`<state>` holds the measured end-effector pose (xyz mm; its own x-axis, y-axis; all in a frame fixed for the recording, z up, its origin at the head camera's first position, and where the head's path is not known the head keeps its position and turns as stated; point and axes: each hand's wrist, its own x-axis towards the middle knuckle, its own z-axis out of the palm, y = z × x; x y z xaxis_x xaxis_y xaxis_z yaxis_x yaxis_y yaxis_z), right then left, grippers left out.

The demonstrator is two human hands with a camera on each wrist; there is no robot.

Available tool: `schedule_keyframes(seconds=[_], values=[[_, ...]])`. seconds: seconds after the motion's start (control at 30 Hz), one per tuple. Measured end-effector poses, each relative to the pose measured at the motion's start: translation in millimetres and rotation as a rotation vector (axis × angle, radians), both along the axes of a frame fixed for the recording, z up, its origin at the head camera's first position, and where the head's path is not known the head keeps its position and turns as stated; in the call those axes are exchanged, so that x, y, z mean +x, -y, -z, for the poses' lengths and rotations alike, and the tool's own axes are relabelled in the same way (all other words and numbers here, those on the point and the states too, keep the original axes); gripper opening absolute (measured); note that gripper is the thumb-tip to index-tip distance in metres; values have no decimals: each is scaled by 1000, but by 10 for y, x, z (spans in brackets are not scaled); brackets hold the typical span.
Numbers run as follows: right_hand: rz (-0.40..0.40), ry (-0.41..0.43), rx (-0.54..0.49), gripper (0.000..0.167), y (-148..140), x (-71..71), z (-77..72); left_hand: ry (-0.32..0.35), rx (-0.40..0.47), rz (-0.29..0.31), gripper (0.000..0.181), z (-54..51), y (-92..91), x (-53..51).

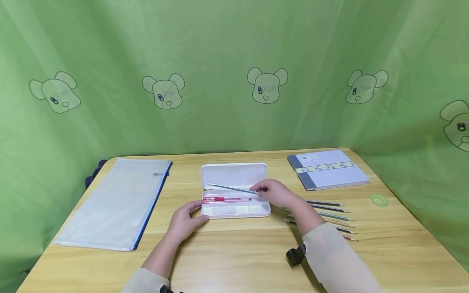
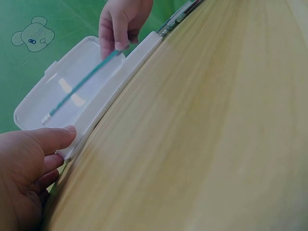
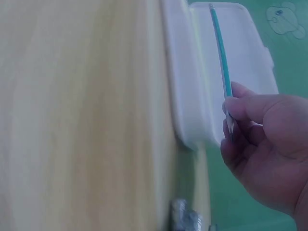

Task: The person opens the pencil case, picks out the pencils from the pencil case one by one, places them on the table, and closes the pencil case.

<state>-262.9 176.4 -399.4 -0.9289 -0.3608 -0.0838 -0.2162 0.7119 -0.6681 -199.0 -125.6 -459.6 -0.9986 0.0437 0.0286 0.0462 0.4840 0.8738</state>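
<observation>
A white pencil case [image 1: 234, 175] lies with its lid raised on the wooden table. Inside its tray is a red pen [image 1: 227, 199], along with pale flat pieces too indistinct to name. My right hand [image 1: 275, 193] pinches a teal pencil [image 3: 221, 48] near its sharpened end, above the case. The pencil's other end points left over the tray. At the case's left end, my left hand [image 1: 184, 221] grips the edge, its thumb [image 2: 57, 139] on the rim and the fingers lower at the side.
Several pencils [image 1: 331, 213] lie right of the case, partly behind the right forearm. Farther right are a grey-and-white notebook [image 1: 333, 175] and a green ring [image 1: 379, 200]. A zip pouch [image 1: 113, 203] covers the table's left side. Green curtain [image 1: 220, 130] hangs behind.
</observation>
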Motion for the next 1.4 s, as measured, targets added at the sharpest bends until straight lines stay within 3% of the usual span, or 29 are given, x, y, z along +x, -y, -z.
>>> schedule_keyframes(seconds=[0.33,0.7,0.93,1.1,1.4], values=[[-42,20,-41,25,-341,118,-129,3,-3,1,50,-12,0,0],[8,13,-18,27,-988,476,-236,5,-3,0,51,-24,-6,5],[33,-18,36,27,-1402,734,-196,11,-3,0,51,-15,-9,7],[58,8,49,29,-1630,950,-157,18,-4,2,51,-19,-8,10],[65,34,40,27,-1834,1209,-72,23,-3,2,51,-21,-12,17]])
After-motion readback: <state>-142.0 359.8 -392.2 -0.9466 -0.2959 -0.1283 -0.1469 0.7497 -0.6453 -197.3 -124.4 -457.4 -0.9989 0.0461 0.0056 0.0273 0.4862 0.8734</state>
